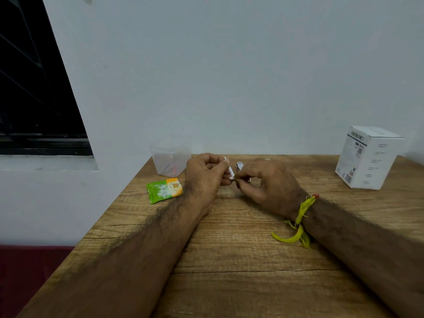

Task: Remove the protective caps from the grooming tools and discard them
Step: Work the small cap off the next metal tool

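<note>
Head view: my left hand [205, 174] is pinching a slim metal grooming tool [230, 170] above the wooden table [241, 249]; my right hand [266, 180] is gripping its lower tip. White box [368, 157] lettering is blurring, unreadable. Green-orange sachet [164, 190], clear container [171, 157], grey wall [229, 76].

This looks like a plain room in a home rather than a workshop or lab. A wood-grain bench [241, 249] stands against a bare, pale painted wall [229, 76], beside a dark window [34, 88] with a white sill. Household odds lie about: a green and orange sachet [164, 190], a clear plastic container [171, 158], and a white printed carton [368, 157].
</note>
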Available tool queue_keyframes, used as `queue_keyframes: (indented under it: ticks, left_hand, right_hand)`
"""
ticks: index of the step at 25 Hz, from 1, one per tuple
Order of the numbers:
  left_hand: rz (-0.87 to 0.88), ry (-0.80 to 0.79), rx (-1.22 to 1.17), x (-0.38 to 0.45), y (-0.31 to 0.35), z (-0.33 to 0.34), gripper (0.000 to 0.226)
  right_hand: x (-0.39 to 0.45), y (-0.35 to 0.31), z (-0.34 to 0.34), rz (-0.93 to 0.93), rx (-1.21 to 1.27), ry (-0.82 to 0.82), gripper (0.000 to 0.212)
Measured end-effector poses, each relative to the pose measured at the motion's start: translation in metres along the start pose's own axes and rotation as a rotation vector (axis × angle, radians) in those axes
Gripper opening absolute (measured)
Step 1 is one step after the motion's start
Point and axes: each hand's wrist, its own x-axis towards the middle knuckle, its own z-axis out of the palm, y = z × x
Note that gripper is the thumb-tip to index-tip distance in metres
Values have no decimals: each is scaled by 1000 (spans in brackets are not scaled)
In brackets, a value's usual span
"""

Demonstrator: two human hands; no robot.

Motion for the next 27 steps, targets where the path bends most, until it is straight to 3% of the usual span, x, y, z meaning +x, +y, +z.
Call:
queue_keyframes:
  ticks: [13, 27]
  left_hand:
    - [12, 97, 13, 5, -1, -4, 7]
    - [-5, 99, -37, 5, 0, -3, 7]
  right_hand:
    - [-1, 0, 1, -57, -20, -18, 6]
    - [1, 0, 3, 0, -17, -4, 15]
